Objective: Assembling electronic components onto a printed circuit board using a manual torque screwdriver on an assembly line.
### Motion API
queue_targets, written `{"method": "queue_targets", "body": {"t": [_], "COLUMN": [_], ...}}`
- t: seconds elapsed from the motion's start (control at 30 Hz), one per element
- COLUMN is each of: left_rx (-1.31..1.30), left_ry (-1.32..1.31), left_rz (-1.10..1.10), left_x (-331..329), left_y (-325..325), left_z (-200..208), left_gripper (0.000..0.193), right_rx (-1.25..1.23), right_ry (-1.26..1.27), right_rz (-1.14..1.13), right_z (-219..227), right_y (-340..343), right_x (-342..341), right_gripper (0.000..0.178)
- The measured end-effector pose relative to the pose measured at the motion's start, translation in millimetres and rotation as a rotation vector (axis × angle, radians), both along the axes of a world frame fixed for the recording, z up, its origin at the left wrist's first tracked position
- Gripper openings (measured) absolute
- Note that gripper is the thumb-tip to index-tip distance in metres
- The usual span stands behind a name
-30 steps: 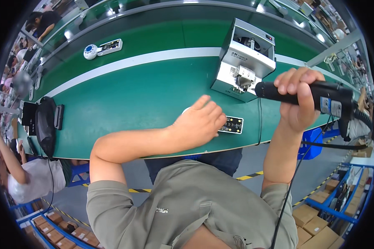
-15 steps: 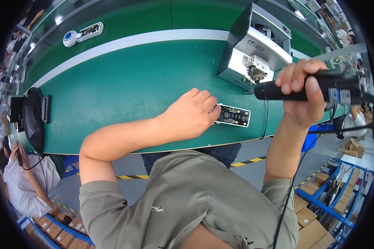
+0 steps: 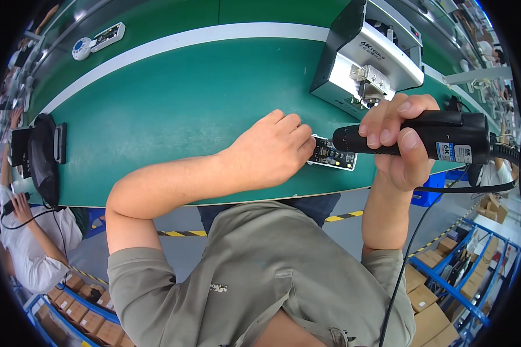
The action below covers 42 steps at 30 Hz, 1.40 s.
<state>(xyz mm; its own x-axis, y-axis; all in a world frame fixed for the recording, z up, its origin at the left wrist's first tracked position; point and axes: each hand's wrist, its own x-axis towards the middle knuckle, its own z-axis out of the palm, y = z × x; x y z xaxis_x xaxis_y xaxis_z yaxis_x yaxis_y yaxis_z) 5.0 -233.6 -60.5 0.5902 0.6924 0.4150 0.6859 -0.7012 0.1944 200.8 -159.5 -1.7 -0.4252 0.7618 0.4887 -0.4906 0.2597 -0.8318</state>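
Note:
A white housing with a black circuit board (image 3: 337, 158) in it lies on the green bench near its front edge. My left hand (image 3: 274, 149) is closed round the left end of this housing, its fingers covering that part. My right hand (image 3: 400, 147) grips a black electric screwdriver (image 3: 457, 134), held nearly level with its nose pointing left. The nose overlaps the board's upper side; whether the bit touches it, I cannot tell. Behind the screwdriver stands a silver and black screw feeder (image 3: 353, 66).
A similar white piece with an exposed board and a round blue-marked end (image 3: 98, 40) lies at the far left. A black pouch-like object (image 3: 43, 159) sits at the bench's left end. Cables trail on the right, by a blue rack of cartons (image 3: 446, 272). Other people work at both sides.
My right hand has brought the screwdriver left and slightly down, from beside the screw feeder to over the circuit board. My left hand stays on the housing. The whole view has shifted a little.

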Motion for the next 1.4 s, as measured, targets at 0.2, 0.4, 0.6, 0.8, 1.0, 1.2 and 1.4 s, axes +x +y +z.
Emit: {"method": "queue_targets", "body": {"t": [0.2,0.4,0.6,0.8,1.0,1.2,1.4], "left_rx": [-0.037,-0.127,-0.138,0.001,-0.017,-0.071,-0.135], "left_ry": [0.04,0.083,0.121,0.088,0.077,0.04,0.045], "left_rz": [0.0,-0.004,-0.005,0.009,0.004,-0.001,-0.004], "left_x": [-1,-3,-4,-5,-5,-6,-9], "left_y": [2,2,5,11,13,14,13], "left_z": [4,4,14,4,-1,2,4], "left_gripper": [0.018,0.029,0.031,0.014,0.015,0.018,0.027], "right_rx": [0.042,0.066,-0.008,0.253,0.283,0.306,0.155], "right_ry": [-0.027,-0.037,0.137,0.075,0.028,-0.055,0.005], "right_rz": [0.076,0.111,-0.031,-0.17,-0.132,-0.076,-0.119], "right_z": [0,-4,22,42,34,29,25], "right_y": [2,4,8,38,50,49,30], "right_x": [-5,-7,9,38,31,25,26], "right_gripper": [0.02,0.019,0.02,0.017,0.017,0.02,0.022]}}
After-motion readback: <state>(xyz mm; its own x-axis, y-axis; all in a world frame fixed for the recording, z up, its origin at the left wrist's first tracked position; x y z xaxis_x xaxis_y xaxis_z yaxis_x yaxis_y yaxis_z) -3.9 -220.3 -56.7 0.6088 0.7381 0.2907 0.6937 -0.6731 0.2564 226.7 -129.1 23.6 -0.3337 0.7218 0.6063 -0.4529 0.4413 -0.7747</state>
